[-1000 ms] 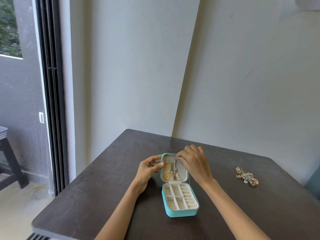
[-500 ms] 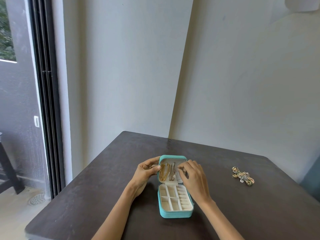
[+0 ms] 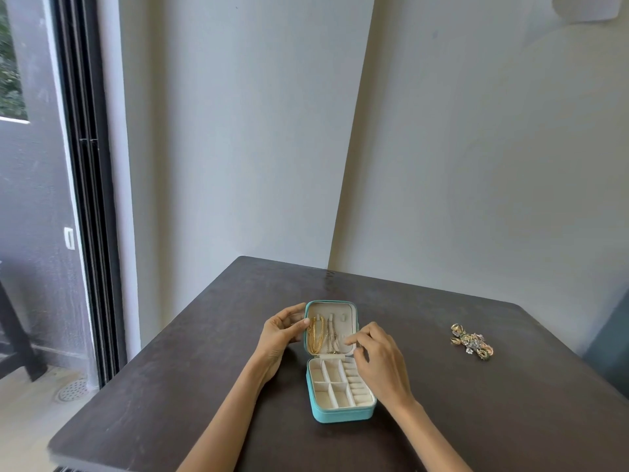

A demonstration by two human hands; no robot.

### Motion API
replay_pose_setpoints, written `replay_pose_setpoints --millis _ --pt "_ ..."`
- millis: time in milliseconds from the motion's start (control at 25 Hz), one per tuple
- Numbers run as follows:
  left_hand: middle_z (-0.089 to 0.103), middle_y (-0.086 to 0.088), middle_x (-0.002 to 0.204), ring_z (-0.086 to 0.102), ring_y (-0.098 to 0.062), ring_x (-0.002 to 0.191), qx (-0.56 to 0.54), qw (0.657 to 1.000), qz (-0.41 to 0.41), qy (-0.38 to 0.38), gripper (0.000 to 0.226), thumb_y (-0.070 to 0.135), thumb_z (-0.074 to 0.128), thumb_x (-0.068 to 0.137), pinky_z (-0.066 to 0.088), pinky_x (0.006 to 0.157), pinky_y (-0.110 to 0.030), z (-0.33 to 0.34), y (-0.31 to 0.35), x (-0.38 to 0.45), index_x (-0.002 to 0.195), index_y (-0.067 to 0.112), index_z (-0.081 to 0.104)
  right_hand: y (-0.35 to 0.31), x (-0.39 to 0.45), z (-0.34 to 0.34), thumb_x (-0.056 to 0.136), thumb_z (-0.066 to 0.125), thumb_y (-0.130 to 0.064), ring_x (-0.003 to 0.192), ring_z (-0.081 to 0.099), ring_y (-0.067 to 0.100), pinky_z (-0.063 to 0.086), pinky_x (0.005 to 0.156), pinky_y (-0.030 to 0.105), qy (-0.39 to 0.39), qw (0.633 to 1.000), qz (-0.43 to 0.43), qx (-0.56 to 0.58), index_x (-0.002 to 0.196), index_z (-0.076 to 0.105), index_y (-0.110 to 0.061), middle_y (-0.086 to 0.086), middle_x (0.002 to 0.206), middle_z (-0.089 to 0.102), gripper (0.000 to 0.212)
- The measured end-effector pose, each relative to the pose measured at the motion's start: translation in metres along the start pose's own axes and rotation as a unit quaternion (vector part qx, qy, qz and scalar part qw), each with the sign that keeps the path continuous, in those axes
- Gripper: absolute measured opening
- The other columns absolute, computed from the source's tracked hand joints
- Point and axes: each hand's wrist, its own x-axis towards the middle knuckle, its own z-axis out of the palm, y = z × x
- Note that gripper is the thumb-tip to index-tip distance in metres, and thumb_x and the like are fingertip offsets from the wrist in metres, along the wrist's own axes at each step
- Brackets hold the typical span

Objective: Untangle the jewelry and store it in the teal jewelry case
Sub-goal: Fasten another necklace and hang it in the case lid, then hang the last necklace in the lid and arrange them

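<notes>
**Teal case lying open between two hands**

Teal on the outside and cream within, the jewelry case (image 3: 340, 412) is sitting open on the dark wooden table (image 3: 170, 386), its lid (image 3: 332, 306) standing up at the far end and its tray of small compartments (image 3: 335, 386) lying nearer the person. Inside the lid, a gold chain (image 3: 316, 335) is hanging down the left part, and a thinner, duller chain (image 3: 331, 337) is hanging just beside it toward the middle. The tray's compartments are showing only their pale lining.

The left hand (image 3: 280, 338) is gripping the left edge of the lid, thumb pressing on the inner rim next to the gold chain and fingers curling round the back. The right hand (image 3: 377, 359) is hovering over the right side of the case where lid meets tray, its fingers bending inward with the fingertips (image 3: 350, 341) pinching together against the lid's lining; whatever they may be pinching is too small to make out.

Well to the right of the case, a tangled cluster of gold and silver-toned jewelry (image 3: 471, 341) is lying on the bare tabletop, touched by neither hand. Pale walls are meeting in a corner beyond the case.
</notes>
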Motion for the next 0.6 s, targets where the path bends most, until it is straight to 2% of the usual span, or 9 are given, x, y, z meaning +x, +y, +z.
replay_pose_setpoints --millis 280,440,520,600 --pt "0.073 -0.004 0.099 0.070 -0.013 0.088 0.018 1.000 0.000 0.016 0.027 0.006 0.065 0.085 0.056 0.070 -0.023 0.001 -0.001 -0.001 0.109 0.018 0.066 -0.010 0.005 -0.001 0.066 0.076 -0.009 0.067 0.053 0.006 0.046 0.057 0.020 -0.029 0.997 -0.049 -0.058 0.069 0.073 -0.033 -0.016 0.072 0.057 0.025" --pt "0.073 -0.001 0.097 0.070 -0.012 0.088 0.028 0.999 0.003 0.018 0.026 0.007 0.065 0.085 0.055 0.068 -0.022 0.001 -0.001 0.000 0.108 0.019 0.066 -0.016 0.007 0.000 0.068 0.072 -0.010 0.068 0.053 0.007 0.045 0.056 0.021 -0.027 0.995 -0.068 -0.068 0.068 0.072 -0.033 -0.016 0.073 0.058 0.022" --pt "0.073 -0.001 0.097 0.070 -0.011 0.086 0.031 0.999 0.000 0.025 0.026 0.008 0.065 0.086 0.055 0.066 -0.020 0.001 -0.001 0.000 0.109 0.018 0.065 -0.015 0.006 0.001 0.075 0.064 -0.007 0.072 0.054 0.008 0.044 0.059 0.021 -0.014 0.999 -0.024 -0.046 0.073 0.071 -0.029 -0.014 0.077 0.058 0.023" --pt "0.071 -0.004 0.100 0.069 -0.012 0.087 0.041 0.999 -0.003 0.035 0.027 0.008 0.065 0.086 0.055 0.065 -0.019 0.001 -0.003 0.001 0.112 0.017 0.062 -0.012 0.004 0.001 0.084 0.056 -0.007 0.083 0.054 0.011 0.045 0.065 0.023 -0.022 0.995 0.099 0.022 0.088 0.068 -0.022 -0.009 0.087 0.055 0.020"
